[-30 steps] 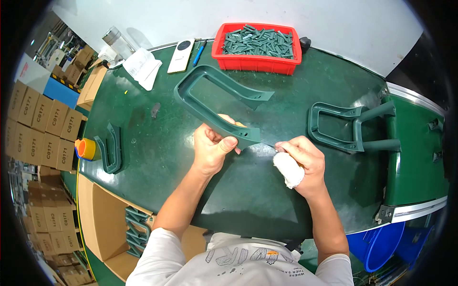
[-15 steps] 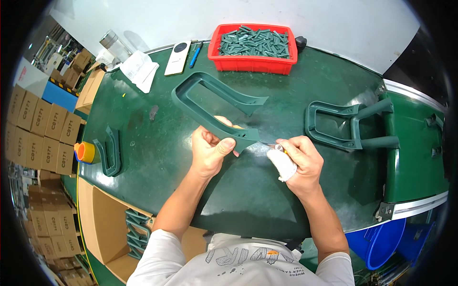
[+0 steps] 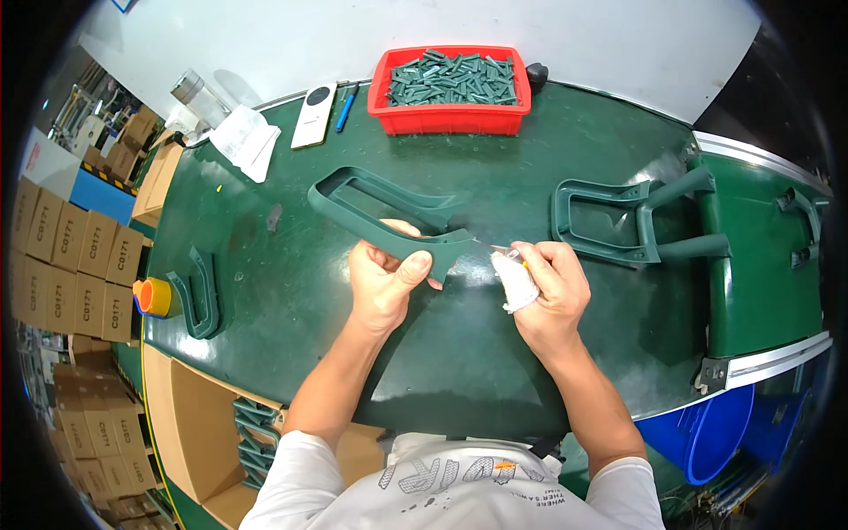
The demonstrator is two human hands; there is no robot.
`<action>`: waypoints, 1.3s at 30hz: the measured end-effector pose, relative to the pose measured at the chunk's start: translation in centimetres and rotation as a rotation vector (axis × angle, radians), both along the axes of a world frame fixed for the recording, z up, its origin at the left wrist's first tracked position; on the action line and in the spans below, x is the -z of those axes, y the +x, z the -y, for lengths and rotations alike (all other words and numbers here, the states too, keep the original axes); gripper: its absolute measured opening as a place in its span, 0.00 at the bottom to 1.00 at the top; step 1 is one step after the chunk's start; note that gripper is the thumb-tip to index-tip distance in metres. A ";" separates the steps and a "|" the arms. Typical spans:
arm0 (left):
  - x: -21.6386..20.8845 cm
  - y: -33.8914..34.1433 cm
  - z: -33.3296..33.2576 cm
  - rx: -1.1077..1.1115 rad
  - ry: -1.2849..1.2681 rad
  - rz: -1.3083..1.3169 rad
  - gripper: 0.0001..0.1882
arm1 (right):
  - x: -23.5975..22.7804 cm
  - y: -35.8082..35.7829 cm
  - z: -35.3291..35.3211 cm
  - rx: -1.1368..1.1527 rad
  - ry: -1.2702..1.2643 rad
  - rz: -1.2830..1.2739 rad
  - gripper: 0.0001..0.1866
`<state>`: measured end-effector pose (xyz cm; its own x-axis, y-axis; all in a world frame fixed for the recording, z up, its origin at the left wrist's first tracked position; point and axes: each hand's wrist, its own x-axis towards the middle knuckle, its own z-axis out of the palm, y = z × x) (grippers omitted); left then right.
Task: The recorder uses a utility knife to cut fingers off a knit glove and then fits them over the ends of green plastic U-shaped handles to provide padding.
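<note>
My left hand (image 3: 380,287) grips one end of a green U-shaped plastic frame (image 3: 358,212), thumb on its outer face. The frame is tilted above the table, its curved end pointing away to the left. My right hand (image 3: 556,296) is closed around a small thin-bladed knife (image 3: 500,247), whose tip is at or very near the held end of the frame; contact cannot be made out. White wrapping (image 3: 517,283) covers the thumb side of this hand. The knife's handle is mostly hidden by the fingers.
A red bin (image 3: 450,122) of small green pieces stands at the back. Right lies another green frame with two tubes (image 3: 640,221), beside a green conveyor (image 3: 751,291). Left are a smaller green frame (image 3: 205,296), a yellow cup (image 3: 156,298) and an open carton (image 3: 199,424). A phone (image 3: 314,115) lies behind.
The held frame has tilted, its curved end now lower and flatter in view. My right hand stays close to its end with the knife. The whole view has shifted slightly.
</note>
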<state>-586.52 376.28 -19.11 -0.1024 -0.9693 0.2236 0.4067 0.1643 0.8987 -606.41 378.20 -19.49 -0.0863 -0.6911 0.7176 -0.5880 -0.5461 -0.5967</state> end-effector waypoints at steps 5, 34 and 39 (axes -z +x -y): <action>-0.1 -0.2 0.0 -0.015 0.000 0.002 0.21 | 0.3 -0.1 0.2 -0.026 0.020 0.039 0.15; -0.3 -0.6 -0.8 0.177 -0.175 -0.074 0.25 | -0.3 -2.0 0.6 -0.074 0.260 0.203 0.12; -0.2 -0.6 -1.2 0.219 -0.166 -0.055 0.27 | -0.3 -2.2 0.6 -0.019 0.220 0.196 0.12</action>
